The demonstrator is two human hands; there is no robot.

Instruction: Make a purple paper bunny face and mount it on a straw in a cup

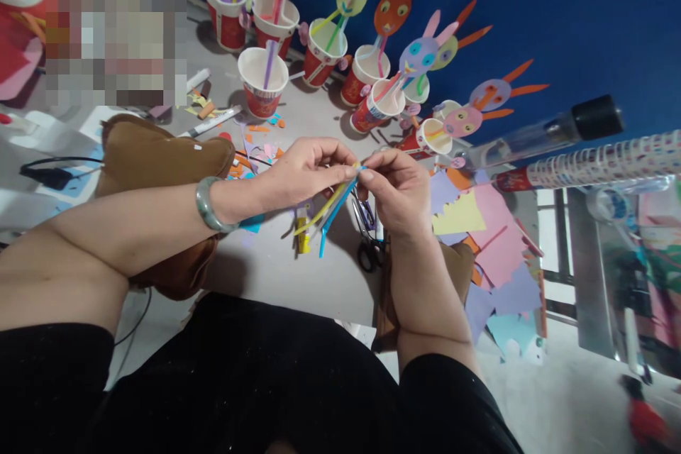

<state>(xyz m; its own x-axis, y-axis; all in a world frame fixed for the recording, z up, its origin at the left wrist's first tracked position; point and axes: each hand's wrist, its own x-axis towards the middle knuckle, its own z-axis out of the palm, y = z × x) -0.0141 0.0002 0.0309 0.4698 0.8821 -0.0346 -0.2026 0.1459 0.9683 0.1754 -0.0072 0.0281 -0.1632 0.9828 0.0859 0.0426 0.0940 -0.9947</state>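
Over the table's middle, my left hand (pixel 311 170) is closed in a pinch on the top ends of a yellow straw (pixel 325 210) and a blue straw (pixel 337 210). My right hand (pixel 400 188) pinches the same ends from the other side, thumb and fingertips close to the left thumb. Both straws hang down and to the left, side by side. The exact grip at their tips is hidden by my fingers. Below them lie a yellow glue stick (pixel 303 233) and black-handled scissors (pixel 367 255). A jade-coloured bangle (pixel 203 204) is on my left wrist.
Red-and-white paper cups (pixel 264 96) with straws and paper rabbit faces (pixel 392 12) line the back. A long stack of cups (pixel 590 162) lies at right, above coloured paper sheets (pixel 500 220). Brown cushions (pixel 159 156) lie under my forearms. Markers (pixel 213 120) and paper scraps lie left.
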